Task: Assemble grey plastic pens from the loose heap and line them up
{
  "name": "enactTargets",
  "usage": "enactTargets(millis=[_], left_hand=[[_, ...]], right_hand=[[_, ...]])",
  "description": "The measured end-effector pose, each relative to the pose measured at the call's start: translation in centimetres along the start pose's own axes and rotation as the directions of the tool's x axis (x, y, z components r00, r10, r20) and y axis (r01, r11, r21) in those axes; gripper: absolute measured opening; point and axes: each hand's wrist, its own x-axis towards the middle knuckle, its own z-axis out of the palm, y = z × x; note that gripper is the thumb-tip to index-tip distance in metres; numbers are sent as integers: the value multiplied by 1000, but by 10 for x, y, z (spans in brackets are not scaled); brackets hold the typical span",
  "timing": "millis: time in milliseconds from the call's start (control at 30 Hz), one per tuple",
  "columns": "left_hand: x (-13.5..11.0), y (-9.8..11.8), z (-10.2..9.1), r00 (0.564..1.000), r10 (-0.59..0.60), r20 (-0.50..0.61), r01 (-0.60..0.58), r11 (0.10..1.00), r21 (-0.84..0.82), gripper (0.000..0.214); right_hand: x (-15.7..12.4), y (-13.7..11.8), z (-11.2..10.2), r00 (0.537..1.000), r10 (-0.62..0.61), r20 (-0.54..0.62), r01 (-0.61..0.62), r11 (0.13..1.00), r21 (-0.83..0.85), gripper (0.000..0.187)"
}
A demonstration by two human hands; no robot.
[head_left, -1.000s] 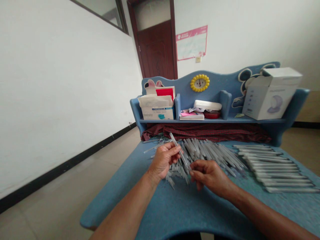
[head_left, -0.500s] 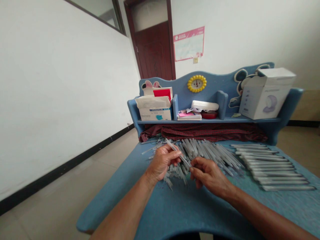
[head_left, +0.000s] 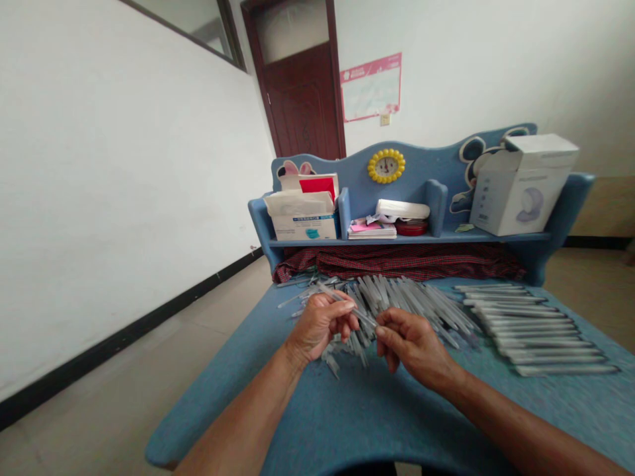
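Note:
My left hand (head_left: 327, 320) holds a slim, translucent pen (head_left: 364, 317) between thumb and fingers, slanting down from upper left to lower right. At the pen's lower end, the thumb and fingertips of my right hand (head_left: 409, 340) are pinched together. Any small part between them is hidden. Under and behind both hands lies a loose pile of grey translucent pen barrels (head_left: 417, 301). Small clear pieces (head_left: 331, 362) lie just below my left hand. To the right, pens with dark tips (head_left: 540, 330) are laid side by side in a row.
The blue table (head_left: 223, 396) has a raised shelf at its back. A mask box (head_left: 302, 226), papers (head_left: 372, 231), a red round tin (head_left: 411, 228) and a white carton (head_left: 526, 192) stand on it. A dark red checked cloth (head_left: 397, 261) is bunched underneath.
The pen between my hands has tipped to a flatter slant, its upper end lower than before. Both hands stay at its two ends. The camera view has shifted slightly.

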Motion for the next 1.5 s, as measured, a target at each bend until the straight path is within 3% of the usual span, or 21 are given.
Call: enactTargets(millis=[633,900,1200,1367,1500], left_hand=[[0,-5,11,999,-12,-31,12,1000,-19,22],[4,-6,13,994,15,-105,-15,1000,1,25],[10,-3,3,987,50,-151,-41,997,66,28],[10,-9,6,997,37,-74,-24,985,168,30],[9,-11,9,999,0,-39,8,981,195,31]], right_hand=[[1,4,-5,996,-55,-68,40,978,-203,10],[8,-2,-7,998,-49,-32,42,982,-186,11],[8,-12,-13,982,-190,19,175,859,-481,22],[9,-18,-10,973,-230,-7,184,793,-581,14],[8,-23,-12,955,-292,44,251,724,-643,19]])
